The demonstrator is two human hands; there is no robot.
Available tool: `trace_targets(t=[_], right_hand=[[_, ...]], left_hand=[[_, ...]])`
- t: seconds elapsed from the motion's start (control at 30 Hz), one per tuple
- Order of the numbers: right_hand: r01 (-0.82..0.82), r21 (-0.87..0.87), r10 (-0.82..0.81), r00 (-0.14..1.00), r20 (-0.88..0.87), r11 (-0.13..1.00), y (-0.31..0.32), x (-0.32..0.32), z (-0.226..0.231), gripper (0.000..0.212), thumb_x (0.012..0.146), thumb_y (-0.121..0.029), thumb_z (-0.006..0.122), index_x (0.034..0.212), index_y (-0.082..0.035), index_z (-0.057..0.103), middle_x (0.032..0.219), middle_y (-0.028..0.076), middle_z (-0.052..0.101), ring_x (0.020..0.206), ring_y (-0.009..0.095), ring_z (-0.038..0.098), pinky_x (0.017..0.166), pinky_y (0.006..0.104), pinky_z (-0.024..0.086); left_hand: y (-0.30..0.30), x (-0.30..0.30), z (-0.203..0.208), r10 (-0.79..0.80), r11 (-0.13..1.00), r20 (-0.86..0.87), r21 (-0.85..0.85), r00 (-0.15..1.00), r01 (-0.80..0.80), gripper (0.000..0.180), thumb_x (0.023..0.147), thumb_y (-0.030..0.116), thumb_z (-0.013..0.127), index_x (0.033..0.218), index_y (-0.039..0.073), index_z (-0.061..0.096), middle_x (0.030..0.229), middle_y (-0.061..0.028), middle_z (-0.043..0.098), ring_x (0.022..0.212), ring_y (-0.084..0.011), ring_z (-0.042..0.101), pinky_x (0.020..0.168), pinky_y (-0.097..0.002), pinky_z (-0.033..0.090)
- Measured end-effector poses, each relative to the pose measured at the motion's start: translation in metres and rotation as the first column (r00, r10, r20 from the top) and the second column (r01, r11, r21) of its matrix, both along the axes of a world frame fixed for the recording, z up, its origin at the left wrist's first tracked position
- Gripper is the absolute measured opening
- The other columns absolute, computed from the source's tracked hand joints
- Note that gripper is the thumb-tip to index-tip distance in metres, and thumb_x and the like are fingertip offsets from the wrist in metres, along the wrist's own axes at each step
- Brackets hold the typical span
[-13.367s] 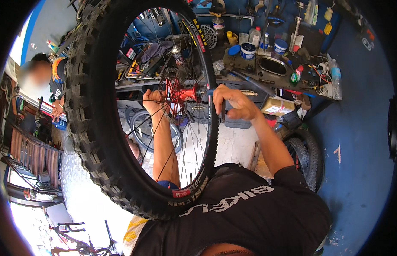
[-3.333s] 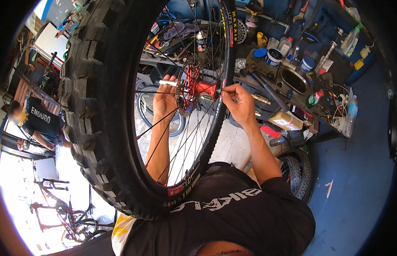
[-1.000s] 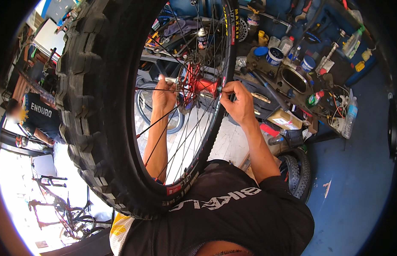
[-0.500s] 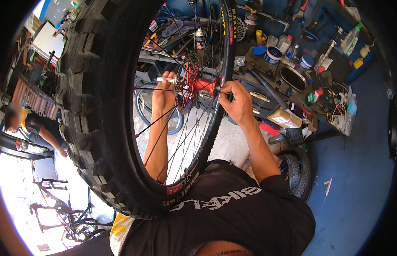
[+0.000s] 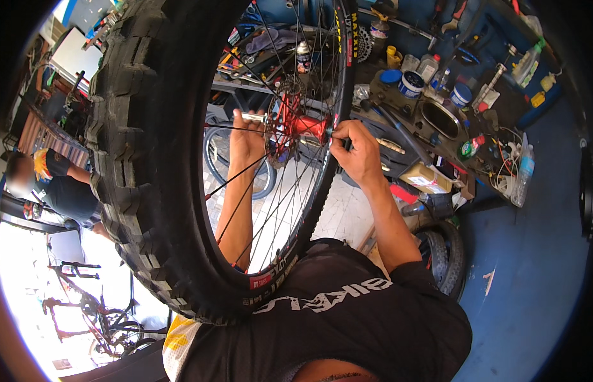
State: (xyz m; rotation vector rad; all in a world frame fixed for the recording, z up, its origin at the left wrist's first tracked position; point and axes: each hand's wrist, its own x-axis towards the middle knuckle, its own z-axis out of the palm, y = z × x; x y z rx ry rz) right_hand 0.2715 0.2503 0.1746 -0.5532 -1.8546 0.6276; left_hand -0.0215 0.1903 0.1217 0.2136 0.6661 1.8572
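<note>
- So from my end, the wheel (image 5: 137,165) stands on edge right between my arms, its lower part up against my shirt (image 5: 373,318). My guess: the body steadies it, which frees both hands for the middle.
- Left hand (image 5: 247,146) is on the disc side, seen through the spokes. Thumb tip is at the outer end of a pale rod (image 5: 253,117), fingers behind it. Touching, yeah, but can't tell if they're actually clamping it.
- Right hand (image 5: 357,153) is on the other side, thumb and index pinched in at the end of the red hub (image 5: 312,126). Whatever's between them is hidden, so can't tell if they grasp anything.
- Rod looks lined up with the hub, probably why the hands face each other across it.
- In the way: spokes cross in front of my left arm, and the fat tyre blocks a big chunk of the view.
- Past the wheel, the surface (image 5: 401,105) is a mess: spray can (image 5: 303,57), blue tub (image 5: 412,83), clear bottle (image 5: 524,175) near the edge.
- Box (image 5: 427,178) sits lower down, more tyres (image 5: 436,261) below.
- Another person (image 5: 67,191) is off left, above a bike (image 5: 92,312) in the glare.
</note>
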Motion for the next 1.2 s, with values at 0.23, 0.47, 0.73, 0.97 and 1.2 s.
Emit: trace_targets(t=[0.23,0.47,0.73,0.97,1.2], right_hand=[[-0.054,0.019,0.055,0.998,-0.028,0.998,-0.008,-0.012,0.007,0.021,0.077,0.011,0.072,0.091,0.0,0.061,0.094,0.012,0.069,0.082,0.025,0.069,0.076,0.0337,0.056],[-0.007,0.006,0.007,1.0,0.002,1.0,-0.003,-0.004,0.001,0.021,0.078,0.01,0.072,0.091,0.0,0.061,0.095,0.012,0.069,0.083,0.025,0.068,0.075,0.0343,0.056],[-0.005,0.011,0.005,1.0,-0.015,1.0,-0.003,-0.004,0.001,0.021,0.078,0.01,0.072,0.092,0.0,0.061,0.094,0.011,0.069,0.083,0.025,0.069,0.076,0.0342,0.056],[-0.009,-0.01,0.009,1.0,-0.008,1.0,-0.002,-0.002,-0.001,0.021,0.078,0.01,0.072,0.093,0.0,0.062,0.093,0.011,0.069,0.083,0.024,0.069,0.076,0.0333,0.056],[-0.209,-0.492,0.099,0.966,-0.241,0.845,0.001,-0.002,-0.013,0.012,0.091,0.0,0.073,0.101,0.0,0.067,0.091,0.005,0.071,0.082,0.009,0.067,0.074,0.0273,0.056]], left_hand=[[-0.02,-0.066,-0.052,-0.148,0.968,-0.174,0.178,0.974,0.179,0.045,0.105,0.036,0.067,0.14,0.009,0.057,0.136,-0.0082,0.066,0.124,-0.0246,0.061,0.099,-0.0401,0.05],[-0.009,0.01,0.014,0.076,0.997,-0.17,0.02,0.983,-0.074,0.048,0.104,0.029,0.069,0.145,0.007,0.056,0.143,-0.0129,0.062,0.117,-0.0237,0.061,0.094,-0.0332,0.048],[-0.008,0.013,0.016,0.001,0.995,-0.189,0.097,0.982,0.018,0.037,0.106,0.04,0.065,0.126,0.009,0.062,0.131,-0.0125,0.068,0.121,-0.0268,0.064,0.091,-0.0435,0.054],[-0.005,-0.003,0.006,-0.11,0.989,-0.072,0.089,0.991,0.116,0.044,0.106,0.033,0.065,0.139,0.005,0.057,0.145,-0.018,0.06,0.129,-0.0295,0.061,0.102,-0.0469,0.052],[-0.013,-0.002,0.009,-0.085,0.979,-0.102,0.177,0.991,0.102,0.051,0.103,0.01,0.06,0.153,0.002,0.048,0.155,-0.0198,0.053,0.146,-0.0321,0.05,0.118,-0.0494,0.044]])
